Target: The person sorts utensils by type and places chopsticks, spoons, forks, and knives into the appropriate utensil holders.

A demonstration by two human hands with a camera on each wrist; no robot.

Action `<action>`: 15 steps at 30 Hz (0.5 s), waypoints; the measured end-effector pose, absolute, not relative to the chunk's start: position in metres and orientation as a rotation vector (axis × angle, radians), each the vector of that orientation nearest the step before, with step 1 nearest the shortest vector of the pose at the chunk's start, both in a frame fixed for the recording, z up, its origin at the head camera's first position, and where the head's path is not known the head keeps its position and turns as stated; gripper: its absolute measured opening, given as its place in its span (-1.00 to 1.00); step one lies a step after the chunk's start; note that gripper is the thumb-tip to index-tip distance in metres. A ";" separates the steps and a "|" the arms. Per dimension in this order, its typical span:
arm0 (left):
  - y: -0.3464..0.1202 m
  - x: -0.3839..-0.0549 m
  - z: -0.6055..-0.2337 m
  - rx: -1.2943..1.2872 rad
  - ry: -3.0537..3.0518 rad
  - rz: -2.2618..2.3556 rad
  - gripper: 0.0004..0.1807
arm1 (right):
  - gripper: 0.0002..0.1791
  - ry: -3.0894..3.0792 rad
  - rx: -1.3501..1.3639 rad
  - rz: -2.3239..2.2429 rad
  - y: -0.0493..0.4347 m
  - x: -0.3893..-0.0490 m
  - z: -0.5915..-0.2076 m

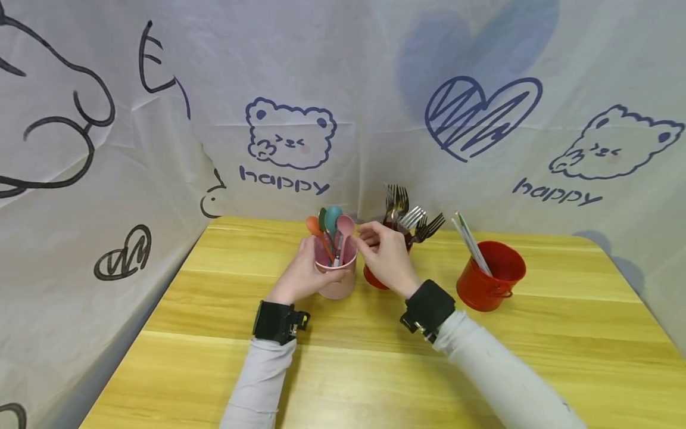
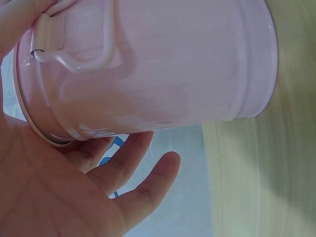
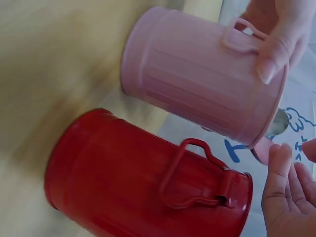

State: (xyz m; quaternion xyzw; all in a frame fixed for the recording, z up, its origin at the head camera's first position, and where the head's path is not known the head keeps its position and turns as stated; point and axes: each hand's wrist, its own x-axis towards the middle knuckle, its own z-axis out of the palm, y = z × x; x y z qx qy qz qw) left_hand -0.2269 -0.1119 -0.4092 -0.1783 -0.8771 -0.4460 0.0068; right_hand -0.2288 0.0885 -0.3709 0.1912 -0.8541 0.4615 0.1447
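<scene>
My left hand (image 1: 297,275) grips a pink bucket (image 1: 337,288) at its rim, the thumb in front and the fingers around the far side. In the left wrist view, some fingertips stand off the pink bucket's wall (image 2: 173,64). An orange spoon (image 1: 314,225), a teal spoon (image 1: 333,214), a green one (image 1: 322,218) and a pink spoon (image 1: 345,225) stand in it, heads up. My right hand (image 1: 390,257) is just right of the pink spoon, its fingers apart from the thumb and nothing seen between them. Its lower fingers are partly hidden in the head view.
Behind my right hand a red bucket (image 1: 376,280) holds several forks (image 1: 397,199). Farther right stands another red bucket (image 1: 482,293) with a few thin-handled pieces (image 1: 471,245) leaning in it. The wooden table (image 1: 343,381) meets a drawn-on white curtain (image 1: 375,71) at the back.
</scene>
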 end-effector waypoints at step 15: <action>-0.117 -0.224 -0.409 -0.554 -2.722 -1.358 -0.11 | -0.89 -2.590 0.746 1.337 0.116 -0.195 -0.403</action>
